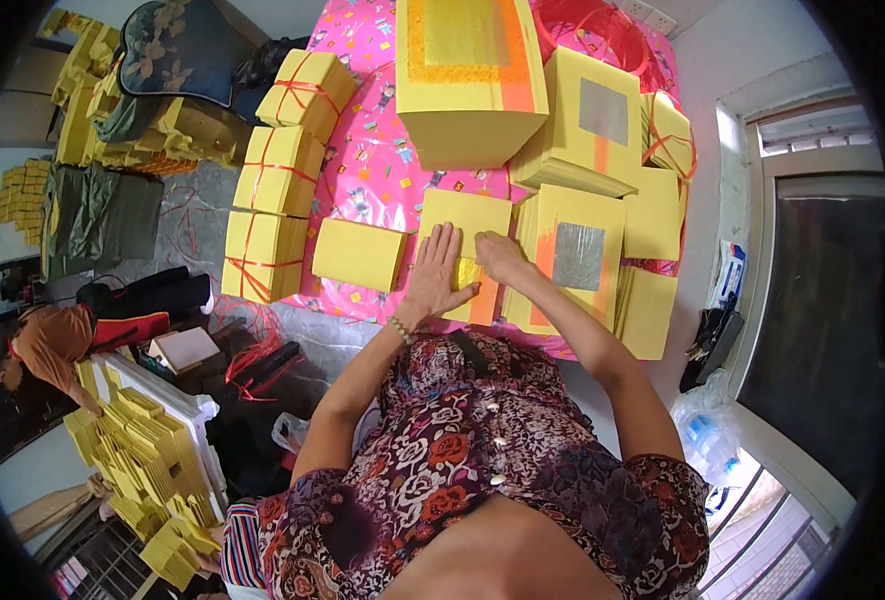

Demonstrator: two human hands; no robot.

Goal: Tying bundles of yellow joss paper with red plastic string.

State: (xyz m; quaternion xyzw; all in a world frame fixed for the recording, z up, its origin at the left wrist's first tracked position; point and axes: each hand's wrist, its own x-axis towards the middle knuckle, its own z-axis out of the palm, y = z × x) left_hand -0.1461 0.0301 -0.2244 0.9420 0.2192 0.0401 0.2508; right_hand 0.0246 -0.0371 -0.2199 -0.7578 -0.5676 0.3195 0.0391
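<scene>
paper stack (462, 225) just right of small yellow bundle (359, 254) | my left hand (435, 272) flat, fingers spread on it | right hand (500, 258) curled, pinching its gold-foil sheet (467, 272) | thin, light, tears easily; lift by edge

Red-tied yellow paper bundles (280, 170), pink tablecloth (377, 140)

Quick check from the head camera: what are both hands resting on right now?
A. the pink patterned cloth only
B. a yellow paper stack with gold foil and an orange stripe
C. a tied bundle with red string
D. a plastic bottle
B: the left hand lies flat on the yellow paper stack, and the right hand presses beside it, with the gold foil square and orange stripe showing between and below them.
</scene>
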